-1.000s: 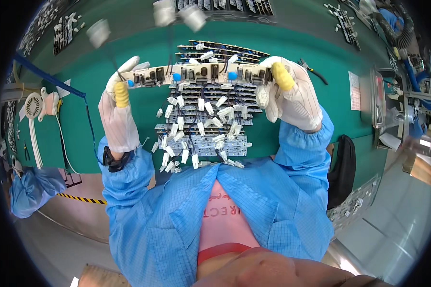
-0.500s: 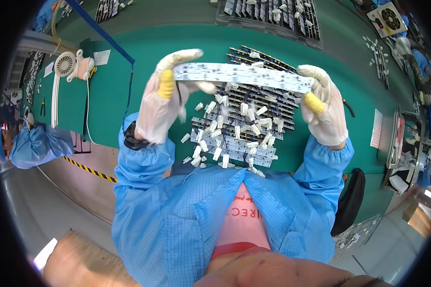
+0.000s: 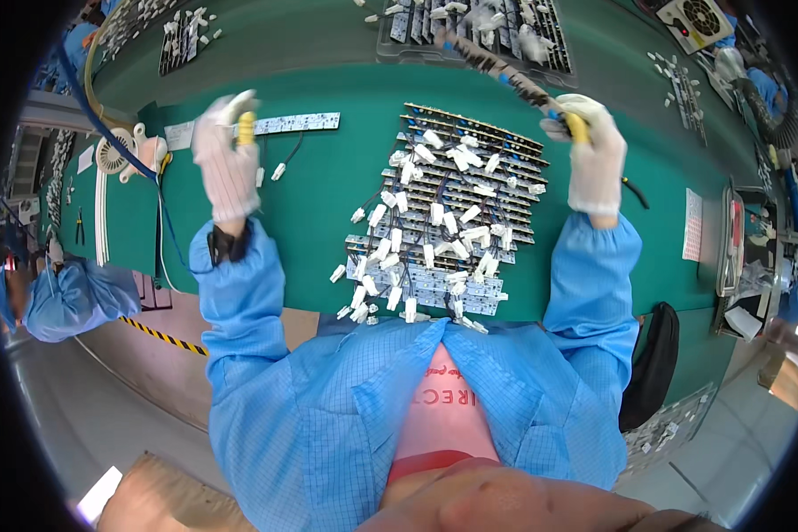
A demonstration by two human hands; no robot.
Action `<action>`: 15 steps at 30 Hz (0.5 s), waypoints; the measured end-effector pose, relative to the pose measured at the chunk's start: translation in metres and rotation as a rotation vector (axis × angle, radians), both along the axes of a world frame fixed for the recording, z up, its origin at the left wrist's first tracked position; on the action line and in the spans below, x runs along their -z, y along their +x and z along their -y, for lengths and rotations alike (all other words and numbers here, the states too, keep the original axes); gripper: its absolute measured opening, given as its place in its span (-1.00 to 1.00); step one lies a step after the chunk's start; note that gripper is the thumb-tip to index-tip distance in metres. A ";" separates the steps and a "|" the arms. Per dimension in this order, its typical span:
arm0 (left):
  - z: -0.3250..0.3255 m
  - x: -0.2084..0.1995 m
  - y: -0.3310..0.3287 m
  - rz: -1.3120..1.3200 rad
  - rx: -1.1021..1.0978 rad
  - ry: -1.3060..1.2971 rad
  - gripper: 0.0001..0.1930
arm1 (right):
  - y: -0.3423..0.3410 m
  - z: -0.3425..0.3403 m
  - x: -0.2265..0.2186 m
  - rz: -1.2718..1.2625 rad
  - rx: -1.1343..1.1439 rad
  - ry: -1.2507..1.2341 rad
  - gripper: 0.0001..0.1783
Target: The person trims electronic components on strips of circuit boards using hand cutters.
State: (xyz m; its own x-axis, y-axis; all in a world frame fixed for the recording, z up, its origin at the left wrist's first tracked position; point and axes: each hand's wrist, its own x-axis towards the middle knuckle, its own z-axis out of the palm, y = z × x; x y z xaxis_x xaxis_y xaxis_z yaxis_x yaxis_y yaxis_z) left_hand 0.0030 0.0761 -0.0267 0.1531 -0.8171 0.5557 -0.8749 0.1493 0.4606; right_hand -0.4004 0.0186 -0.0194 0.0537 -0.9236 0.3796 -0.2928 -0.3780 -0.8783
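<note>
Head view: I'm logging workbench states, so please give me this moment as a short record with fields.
Left hand: white-gloved left hand at one end of a long pale circuit board; grip unclear
Right hand: white-gloved right hand pinching one end of a narrow, blurred circuit strip, slanted up and leftward
Between hands: overlapping rows of dark, narrow circuit boards with white plastic connectors
Far side: transparent plastic tray holding more boards
Surface: green work mat

Sleeved arms (image 3: 244, 301) are held wide apart, gloved left hand (image 3: 224, 164) raised and blurred, gloved right hand (image 3: 597, 149) closed in a pinch.
</note>
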 end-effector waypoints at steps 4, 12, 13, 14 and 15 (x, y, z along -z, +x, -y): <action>-0.039 -0.048 -0.096 -1.585 0.866 0.449 -0.42 | 0.026 -0.045 -0.045 -0.431 -0.082 -0.544 -0.88; -0.054 -0.037 -0.110 -0.977 0.671 0.368 -0.47 | 0.018 -0.061 -0.045 0.021 -0.249 0.100 -0.37; -0.053 -0.040 -0.112 -0.970 0.684 0.358 -0.45 | 0.014 -0.064 -0.051 0.113 -0.317 0.313 -0.42; -0.053 -0.042 -0.113 -0.962 0.696 0.348 -0.44 | 0.010 -0.066 -0.053 0.114 -0.324 0.313 -0.42; -0.054 -0.042 -0.113 -0.961 0.691 0.346 -0.44 | 0.006 -0.067 -0.054 0.100 -0.294 0.373 -0.48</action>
State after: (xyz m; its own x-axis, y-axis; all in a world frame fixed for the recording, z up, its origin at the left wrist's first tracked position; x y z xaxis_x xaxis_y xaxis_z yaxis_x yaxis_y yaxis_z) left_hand -0.1104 0.1304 0.0149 -0.1421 -0.9706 0.1943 0.0551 0.1883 0.9806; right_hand -0.3942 0.0856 0.0344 0.3131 -0.9488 0.0420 -0.1281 -0.0860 -0.9880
